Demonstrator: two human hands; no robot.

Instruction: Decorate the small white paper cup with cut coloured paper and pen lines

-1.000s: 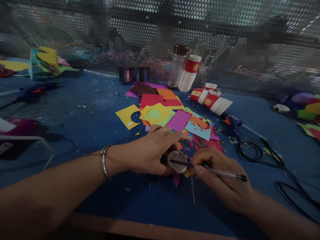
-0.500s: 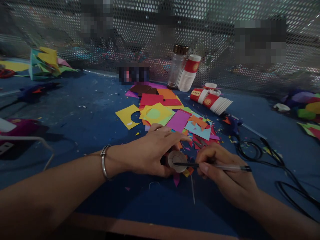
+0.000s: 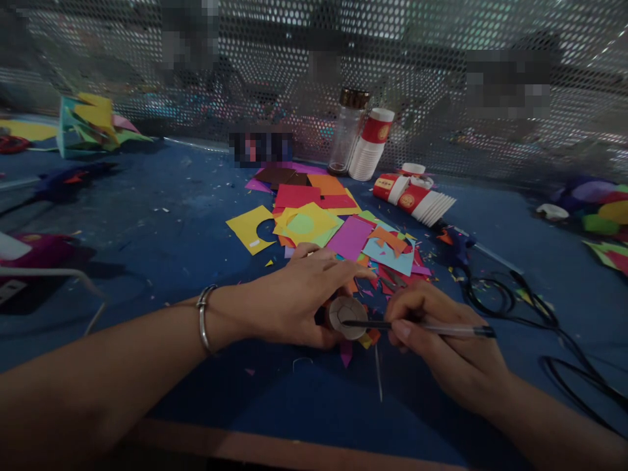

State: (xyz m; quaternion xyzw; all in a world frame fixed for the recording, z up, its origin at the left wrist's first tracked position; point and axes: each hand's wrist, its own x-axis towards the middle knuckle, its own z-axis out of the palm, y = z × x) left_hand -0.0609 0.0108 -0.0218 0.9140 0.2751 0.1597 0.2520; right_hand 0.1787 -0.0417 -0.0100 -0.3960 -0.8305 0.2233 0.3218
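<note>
My left hand (image 3: pixel 309 297), with a silver bangle at the wrist, is curved around a paper cup whose pale round base (image 3: pixel 349 328) faces me. Dark curved lines are drawn on that base; the cup's sides are mostly hidden by my fingers. In my right hand (image 3: pixel 436 343) a pen (image 3: pixel 441 330) with a clear barrel is gripped, and its dark tip rests at the base. Beyond my hands lies a heap of coloured paper, with a purple sheet (image 3: pixel 351 237) and a yellow sheet (image 3: pixel 309 219) with a round cut-out. Scissors (image 3: pixel 392 279) lie partly hidden just past my right hand.
Stacked paper cups (image 3: pixel 367 157) stand by a clear bottle (image 3: pixel 343 140) at the back; more cups (image 3: pixel 415 199) lie sideways. A glue gun (image 3: pixel 458 245) trails a black cable (image 3: pixel 554 330) on the right, and another glue gun (image 3: pixel 69 182) lies left. A perforated metal screen (image 3: pixel 275 78) borders the table.
The pen and my right hand have shifted very slightly to the right. My left hand keeps its hold on the cup.
</note>
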